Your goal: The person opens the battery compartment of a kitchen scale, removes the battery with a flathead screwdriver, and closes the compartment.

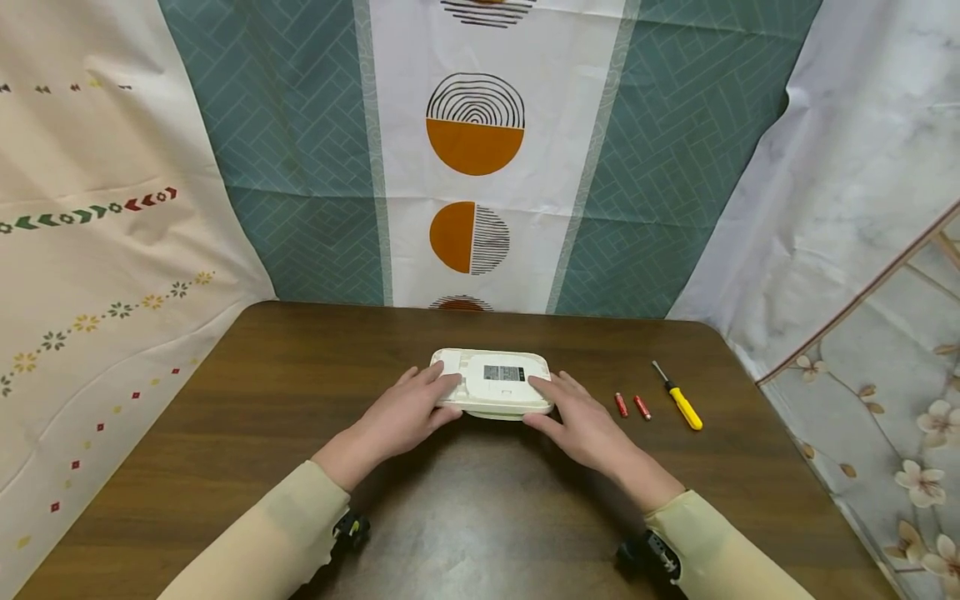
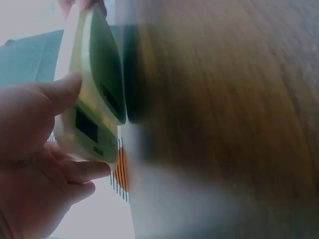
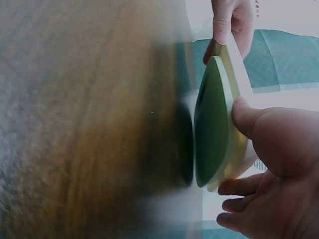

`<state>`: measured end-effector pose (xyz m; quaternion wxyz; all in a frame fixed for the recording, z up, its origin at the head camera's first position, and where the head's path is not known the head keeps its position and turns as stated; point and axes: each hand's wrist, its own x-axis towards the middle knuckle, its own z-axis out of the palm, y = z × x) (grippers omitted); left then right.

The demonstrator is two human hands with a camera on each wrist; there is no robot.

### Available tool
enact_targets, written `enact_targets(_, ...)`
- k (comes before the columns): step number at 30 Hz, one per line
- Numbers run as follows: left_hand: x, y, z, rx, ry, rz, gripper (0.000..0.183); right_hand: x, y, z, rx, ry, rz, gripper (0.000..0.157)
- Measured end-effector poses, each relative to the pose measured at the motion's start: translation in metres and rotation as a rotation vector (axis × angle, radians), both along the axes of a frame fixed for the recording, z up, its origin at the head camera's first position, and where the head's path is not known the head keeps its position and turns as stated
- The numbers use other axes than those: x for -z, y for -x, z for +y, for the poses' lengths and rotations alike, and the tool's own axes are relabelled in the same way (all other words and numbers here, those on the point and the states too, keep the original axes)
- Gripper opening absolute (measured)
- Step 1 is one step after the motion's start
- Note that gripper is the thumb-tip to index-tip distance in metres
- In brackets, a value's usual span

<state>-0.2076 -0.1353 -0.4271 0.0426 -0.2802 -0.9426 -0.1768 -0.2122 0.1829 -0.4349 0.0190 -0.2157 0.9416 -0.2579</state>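
A white kitchen scale lies bottom up in the middle of the table, its label facing upward. My left hand grips its left end, thumb along the near edge. At the other end my right hand holds it, thumb also on the near side. The pale green weighing plate faces down, close to the tabletop; whether it touches is hard to tell. A dark display shows on the scale's downward face in the left wrist view.
Two red batteries, one battery and another battery, lie right of my right hand. Beyond them is a yellow-handled screwdriver. The brown wooden table meets hanging patterned cloths at its back and sides.
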Motion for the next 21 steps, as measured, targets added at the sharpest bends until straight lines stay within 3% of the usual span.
enact_targets(6,-0.001,0.002,0.005,0.002,-0.030,0.120,0.045,-0.006,0.001,0.004,0.017,0.101,0.010,0.060)
enact_targets(12,-0.005,-0.001,0.010,-0.011,-0.040,0.256,0.036,-0.009,0.001,0.004,0.056,0.160,-0.008,0.060)
enact_targets(17,-0.010,-0.002,0.011,-0.052,-0.059,0.297,0.025,-0.014,0.000,0.004,0.127,0.258,-0.045,0.061)
enact_targets(21,-0.013,-0.002,0.012,-0.076,-0.049,0.335,0.016,-0.018,0.001,0.004,0.136,0.355,-0.051,0.065)
